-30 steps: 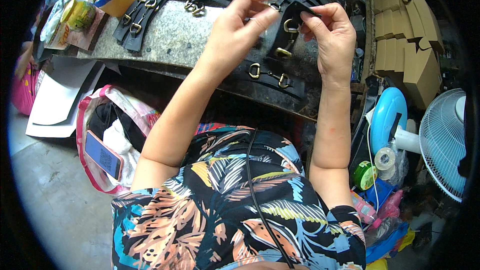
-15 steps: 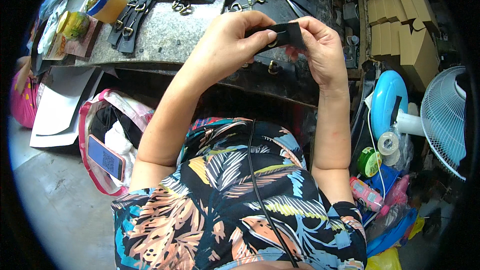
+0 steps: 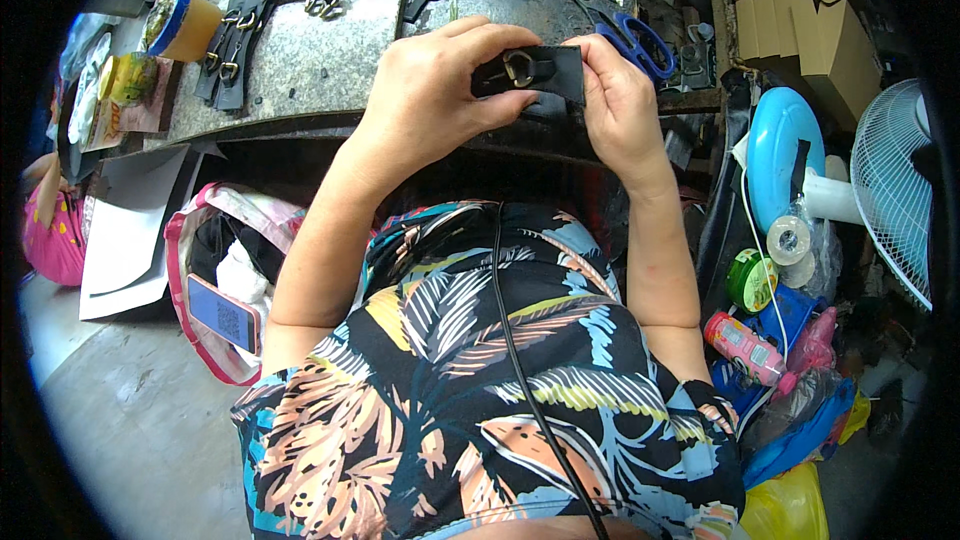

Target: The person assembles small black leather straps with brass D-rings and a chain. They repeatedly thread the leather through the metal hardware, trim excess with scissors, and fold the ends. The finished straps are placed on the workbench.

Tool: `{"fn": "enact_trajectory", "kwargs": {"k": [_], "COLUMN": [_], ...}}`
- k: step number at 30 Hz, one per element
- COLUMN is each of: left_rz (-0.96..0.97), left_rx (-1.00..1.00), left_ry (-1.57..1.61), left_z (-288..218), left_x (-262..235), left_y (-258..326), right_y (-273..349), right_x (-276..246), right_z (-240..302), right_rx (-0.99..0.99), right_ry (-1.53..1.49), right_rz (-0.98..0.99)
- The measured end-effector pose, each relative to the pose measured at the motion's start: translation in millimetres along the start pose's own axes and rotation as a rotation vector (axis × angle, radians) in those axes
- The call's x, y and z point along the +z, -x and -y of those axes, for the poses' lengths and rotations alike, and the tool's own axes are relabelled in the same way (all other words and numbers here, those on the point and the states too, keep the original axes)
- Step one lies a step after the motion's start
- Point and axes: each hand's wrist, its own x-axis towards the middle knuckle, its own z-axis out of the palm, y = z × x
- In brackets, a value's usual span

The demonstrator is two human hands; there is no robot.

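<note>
Together, both hands held one short black strap piece [image 3: 535,70] with a brass-coloured metal ring [image 3: 517,68] set in it, raised just above the near edge of the stone-topped workbench [image 3: 320,60] and close in front of the person's chest. The left hand [image 3: 435,90] gripped the strap's left end, thumb underneath and fingers curled over the top, pinched shut on the leather. The right hand [image 3: 620,100] clamped the right end in the same way, its fingers folded tight against the strap's edge. The ring sat between the two grips, facing up.

Behind the hands, on the bench, lay blue-handled scissors [image 3: 625,30], near the right hand but not touching it. More black straps with metal rings [image 3: 235,45] were spread over the far and left parts of the bench top, well apart from the held piece. A yellow tub with a blue band [image 3: 180,25] stood at the bench's left end. Stacked cardboard boxes [image 3: 800,20] sat to the right, with a white fan [image 3: 895,190] beyond them. Below the bench on the left, an open bag [image 3: 215,260] held a phone [image 3: 225,312].
</note>
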Motion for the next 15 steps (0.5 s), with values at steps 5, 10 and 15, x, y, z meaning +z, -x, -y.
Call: {"fn": "enact_trajectory", "kwargs": {"k": [5,10,15], "left_rz": [-0.018,0.006,-0.002], "left_rx": [0.001,0.144,0.129], "left_ry": [-0.104,-0.276,-0.121], "left_z": [-1,2,1], "left_x": [2,-1,17], "left_y": [4,-5,-7], "right_y": [6,7,8], "right_x": [8,8,9], "right_z": [-7,-10,-8], "right_rx": [-0.036,0.060,0.105], "right_ry": [0.036,-0.078,-0.171], "right_rz": [-0.049,-0.026,0.009]}}
